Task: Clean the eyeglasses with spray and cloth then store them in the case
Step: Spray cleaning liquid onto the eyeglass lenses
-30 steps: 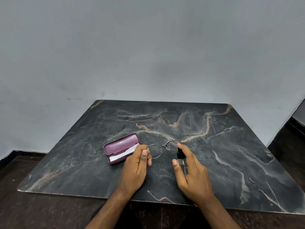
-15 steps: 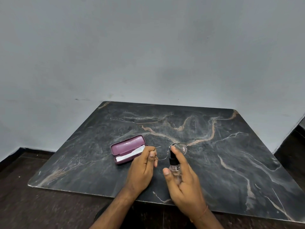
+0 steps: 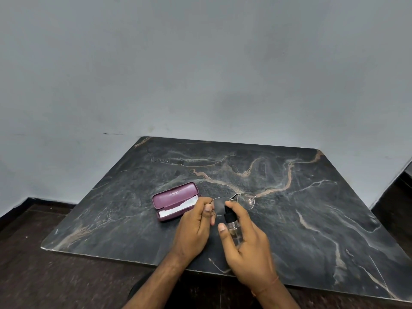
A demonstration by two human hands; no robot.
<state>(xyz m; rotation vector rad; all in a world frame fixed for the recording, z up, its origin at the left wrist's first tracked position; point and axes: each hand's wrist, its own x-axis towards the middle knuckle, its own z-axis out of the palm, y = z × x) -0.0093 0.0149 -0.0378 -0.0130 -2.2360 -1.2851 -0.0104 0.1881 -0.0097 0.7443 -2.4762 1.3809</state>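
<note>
Thin wire-rimmed eyeglasses point(image 3: 246, 200) are held up over the dark marble table point(image 3: 312, 208), pinched at their left end by my left hand point(image 3: 194, 228). My right hand point(image 3: 247, 248) grips a small clear spray bottle point(image 3: 233, 226) with a black nozzle, forefinger on top, the nozzle just in front of the left lens. An open purple glasses case point(image 3: 174, 194) lies left of the hands, with a white cloth point(image 3: 178, 209) inside it.
A plain grey wall rises behind the table. Dark floor shows to the left, the right and along the near edge. The table's near edge runs just under my forearms.
My right hand has raised the spray bottle and brought it closer to the left lens. The left hand keeps its hold on the eyeglasses. The head view has shifted slightly.
</note>
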